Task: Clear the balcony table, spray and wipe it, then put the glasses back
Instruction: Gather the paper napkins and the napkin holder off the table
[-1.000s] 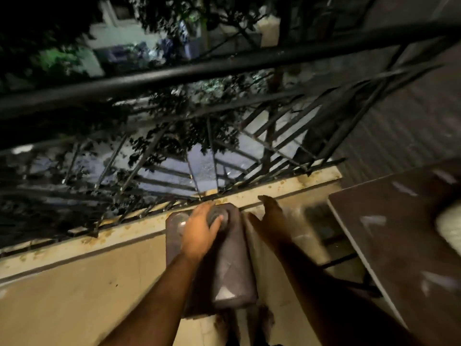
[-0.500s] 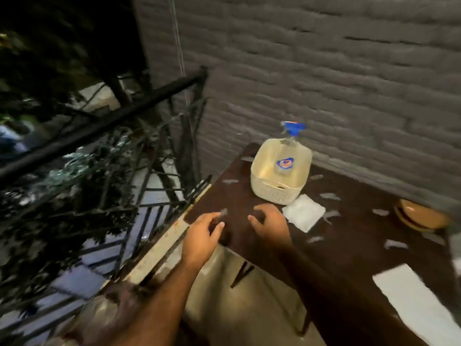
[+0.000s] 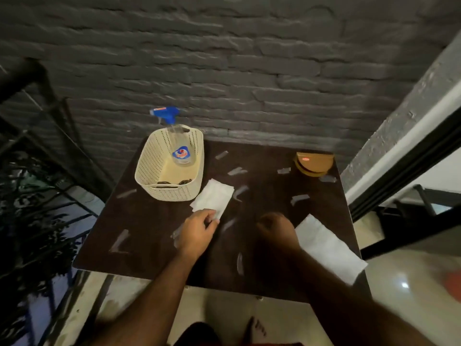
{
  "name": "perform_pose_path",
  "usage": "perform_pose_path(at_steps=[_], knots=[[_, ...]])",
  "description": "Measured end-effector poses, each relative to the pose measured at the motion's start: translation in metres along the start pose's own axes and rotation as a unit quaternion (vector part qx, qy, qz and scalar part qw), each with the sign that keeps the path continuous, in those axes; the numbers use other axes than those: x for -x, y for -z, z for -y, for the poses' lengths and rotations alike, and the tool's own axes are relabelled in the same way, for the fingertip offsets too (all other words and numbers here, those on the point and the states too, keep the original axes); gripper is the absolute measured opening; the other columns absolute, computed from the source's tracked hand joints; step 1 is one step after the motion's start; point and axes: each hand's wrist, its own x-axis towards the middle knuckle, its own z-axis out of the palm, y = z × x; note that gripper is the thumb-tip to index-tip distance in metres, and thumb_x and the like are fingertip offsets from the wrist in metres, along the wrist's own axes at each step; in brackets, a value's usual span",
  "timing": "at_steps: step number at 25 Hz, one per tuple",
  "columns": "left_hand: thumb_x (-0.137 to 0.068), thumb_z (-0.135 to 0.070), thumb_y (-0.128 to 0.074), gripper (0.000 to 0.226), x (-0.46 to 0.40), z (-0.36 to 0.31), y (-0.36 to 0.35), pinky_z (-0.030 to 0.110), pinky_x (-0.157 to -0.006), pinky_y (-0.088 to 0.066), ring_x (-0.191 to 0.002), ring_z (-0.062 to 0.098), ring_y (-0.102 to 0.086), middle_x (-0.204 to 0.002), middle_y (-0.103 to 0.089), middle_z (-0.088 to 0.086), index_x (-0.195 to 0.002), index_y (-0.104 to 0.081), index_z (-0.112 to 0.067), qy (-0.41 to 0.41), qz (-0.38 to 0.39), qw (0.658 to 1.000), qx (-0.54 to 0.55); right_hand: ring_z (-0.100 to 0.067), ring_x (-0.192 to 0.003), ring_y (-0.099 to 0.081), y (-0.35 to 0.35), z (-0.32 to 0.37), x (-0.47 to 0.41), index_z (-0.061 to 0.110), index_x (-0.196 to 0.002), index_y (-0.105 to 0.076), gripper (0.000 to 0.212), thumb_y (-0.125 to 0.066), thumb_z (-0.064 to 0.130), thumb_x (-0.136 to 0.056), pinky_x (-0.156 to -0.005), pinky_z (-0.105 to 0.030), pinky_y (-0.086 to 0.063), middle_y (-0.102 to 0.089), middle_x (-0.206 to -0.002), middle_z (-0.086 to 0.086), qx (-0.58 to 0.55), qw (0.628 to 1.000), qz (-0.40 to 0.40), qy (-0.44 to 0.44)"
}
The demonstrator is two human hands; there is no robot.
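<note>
The dark brown balcony table [image 3: 149,228] carries pale smears. At its back left stands a cream perforated basket [image 3: 152,171] holding a clear spray bottle [image 3: 181,151] with a blue trigger. A folded white napkin [image 3: 214,197] lies just in front of the basket. My left hand [image 3: 198,232] is at the napkin's near edge, and its fingers and thumb pinch that edge. In shadow at the table's middle, my right hand [image 3: 275,229] has curled fingers with nothing visible in it. It sits beside a larger white paper towel [image 3: 329,248]. No glasses are in view.
A round brown container [image 3: 314,163] sits at the table's back right corner. A grey brick wall [image 3: 249,71] backs the table. The black balcony railing [image 3: 37,146] runs along the left, and a door frame [image 3: 404,151] stands on the right. Pale floor tiles [image 3: 411,283] lie below.
My view has swung from the railing and a dark object on the ledge round to the table. Both hands have moved over the table, and the left has reached the napkin.
</note>
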Motion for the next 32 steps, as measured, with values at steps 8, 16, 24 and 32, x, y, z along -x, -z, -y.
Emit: perform_pose_path(at_steps=[8, 16, 24, 32], knots=[[-0.080, -0.029, -0.074, 0.030, -0.070, 0.028, -0.043, 0.025, -0.080, -0.047, -0.093, 0.020, -0.064, -0.100, -0.069, 0.002, -0.105, -0.067, -0.013, 0.039, 0.125, 0.989, -0.075, -0.016, -0.088, -0.067, -0.017, -0.005, -0.006, 0.019, -0.097, -0.071, 0.014, -0.066, 0.028, -0.088, -0.084, -0.036, -0.055, -0.072, -0.097, -0.001, -0.057, 0.993, -0.008, -0.101], [-0.073, -0.047, -0.076, 0.056, -0.123, 0.048, -0.079, 0.039, -0.087, -0.050, -0.107, 0.024, -0.058, -0.117, -0.062, 0.007, -0.118, -0.058, -0.017, 0.032, 0.163, 0.975, -0.147, -0.015, -0.090, -0.065, -0.033, 0.013, -0.027, 0.020, -0.096, -0.070, 0.011, -0.063, 0.029, -0.091, -0.086, -0.033, -0.052, -0.071, -0.097, 0.001, -0.065, 0.985, -0.016, -0.159], [-0.084, -0.030, -0.066, 0.028, -0.146, 0.047, -0.092, 0.035, -0.075, -0.048, -0.096, 0.027, -0.060, -0.105, -0.065, 0.010, -0.105, -0.064, -0.011, 0.019, 0.165, 0.962, -0.215, -0.010, -0.086, -0.064, -0.030, 0.006, -0.053, 0.022, -0.093, -0.068, 0.010, -0.062, 0.030, -0.092, -0.083, -0.029, -0.052, -0.069, -0.091, 0.004, -0.085, 0.980, 0.019, -0.179], [-0.085, -0.012, -0.047, 0.026, -0.146, -0.007, -0.070, 0.041, -0.076, -0.052, -0.101, 0.033, -0.058, -0.109, -0.060, 0.021, -0.103, -0.062, -0.001, 0.280, 0.271, 0.806, 0.446, -0.024, -0.098, -0.068, -0.028, 0.017, -0.090, 0.016, -0.116, -0.058, 0.051, -0.073, 0.048, -0.080, -0.081, -0.046, -0.060, -0.067, -0.112, -0.009, -0.506, 0.805, 0.020, -0.308]])
